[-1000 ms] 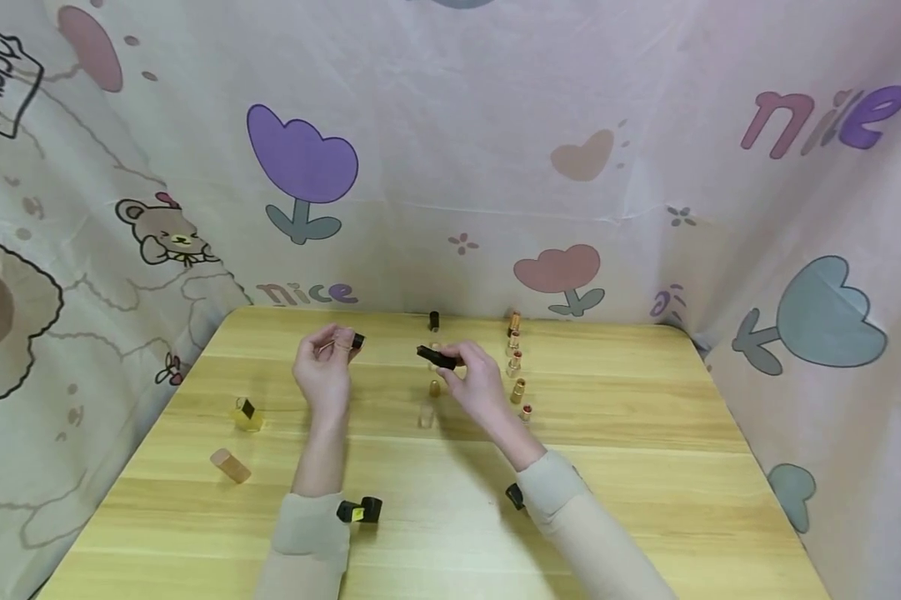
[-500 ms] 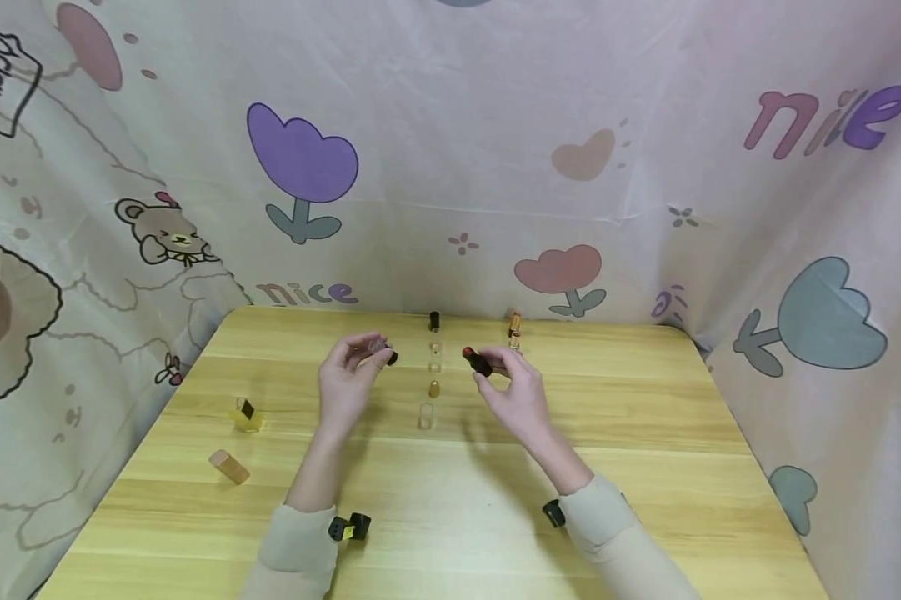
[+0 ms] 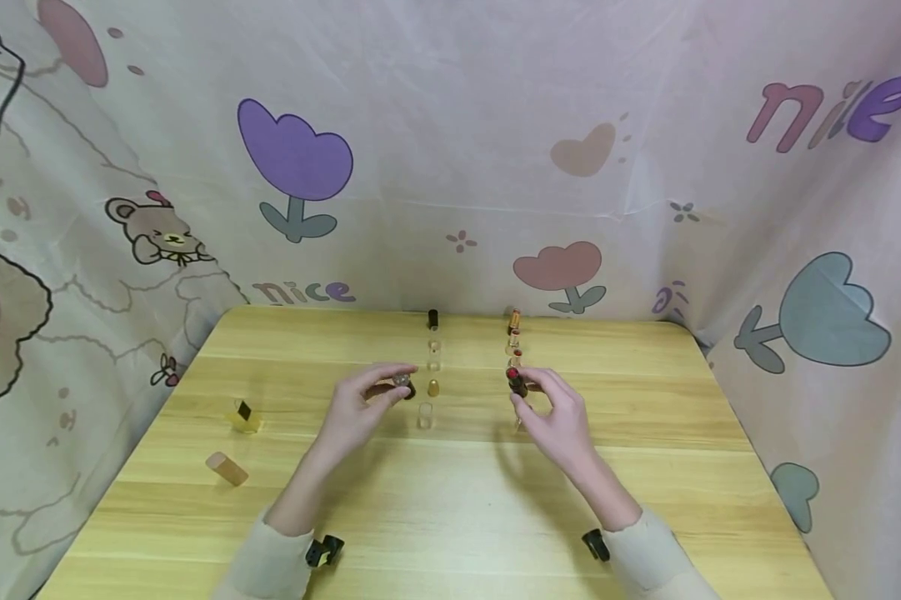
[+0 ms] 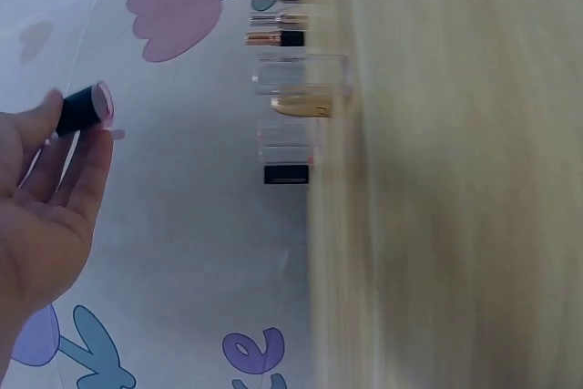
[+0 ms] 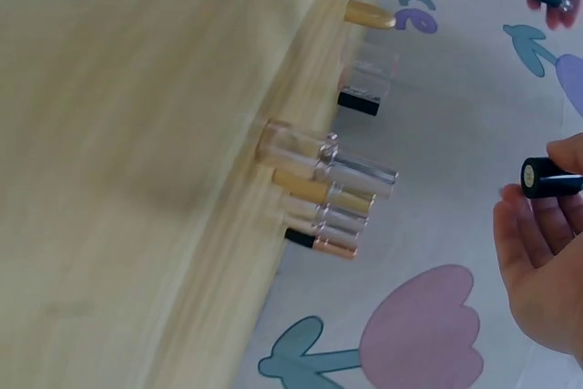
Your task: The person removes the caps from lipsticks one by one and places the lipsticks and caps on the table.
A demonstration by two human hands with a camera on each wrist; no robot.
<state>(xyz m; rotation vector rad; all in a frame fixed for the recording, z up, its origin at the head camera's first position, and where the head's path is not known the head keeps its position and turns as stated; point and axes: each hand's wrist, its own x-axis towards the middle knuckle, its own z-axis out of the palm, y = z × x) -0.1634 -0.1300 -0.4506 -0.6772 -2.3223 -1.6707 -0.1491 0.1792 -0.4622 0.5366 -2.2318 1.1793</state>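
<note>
Lipstick (image 3: 519,385) is pinched in the right hand (image 3: 558,414), cap (image 3: 409,390) in the left hand (image 3: 356,410). Beyond, open lipsticks (image 3: 515,318) already stand; this pair isn't yet down.

Six lipsticks (image 3: 518,383), six caps (image 3: 433,388), one yellow bottle (image 3: 244,422), one tan block (image 3: 227,469), two black wrist cameras (image 3: 596,545)

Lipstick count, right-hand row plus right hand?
6: one lipstick in the right hand; five standing: nearest clear one, gold one, two slim clear ones, black-and-copper one farthest. Some overlap.
</note>
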